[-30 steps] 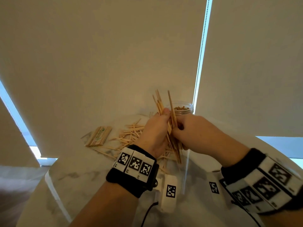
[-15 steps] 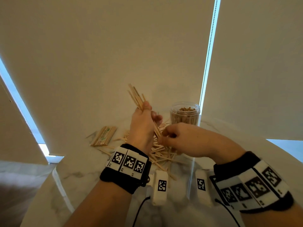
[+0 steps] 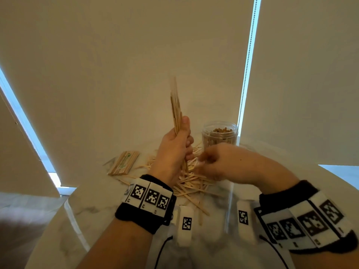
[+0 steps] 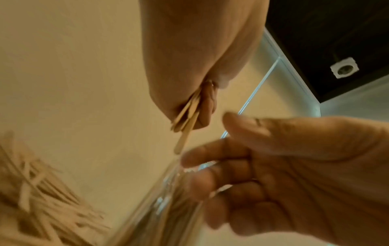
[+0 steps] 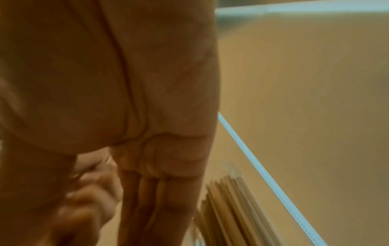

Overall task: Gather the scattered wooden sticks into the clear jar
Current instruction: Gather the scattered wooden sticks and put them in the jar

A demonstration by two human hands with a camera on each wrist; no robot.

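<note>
My left hand (image 3: 184, 140) grips a bundle of wooden sticks (image 3: 175, 111) upright above the table; the bundle's lower ends (image 4: 186, 116) poke out below its curled fingers. My right hand (image 3: 202, 160) hovers just right of it, over the scattered stick pile (image 3: 191, 184). Its fingers (image 4: 212, 149) are loosely curled, the thumb is apart, and nothing shows between them. The clear jar (image 3: 220, 135) stands upright behind my right hand, with stick ends showing inside at its open mouth. The right wrist view is blurred.
A packet of sticks (image 3: 124, 163) lies at the far left of the marble table (image 3: 93, 216). Loose sticks reach toward the table's front edge near my wrists. Cream roller blinds (image 3: 116, 65) hang close behind the table.
My left hand has swung the bundle from a leftward tilt to nearly upright. My right hand has come off the bundle's lower end and now sits just beside it.
</note>
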